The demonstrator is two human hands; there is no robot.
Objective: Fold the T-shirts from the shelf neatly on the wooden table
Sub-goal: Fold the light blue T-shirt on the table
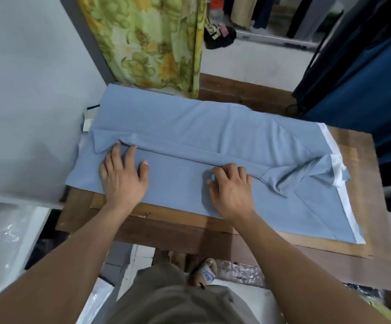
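Wooden table (pixel 255 232) fills mid-frame, with a floral curtain (pixel 147 40) at upper centre. Blue T-shirt (pixel 190 122) lies spread across the tabletop, one side folded inward along a lengthwise crease. Left hand (pixel 123 176) presses flat, fingers spread wide. Right hand (pixel 232 190) rests on the fold, fingers curled at the crease, gripping nothing.
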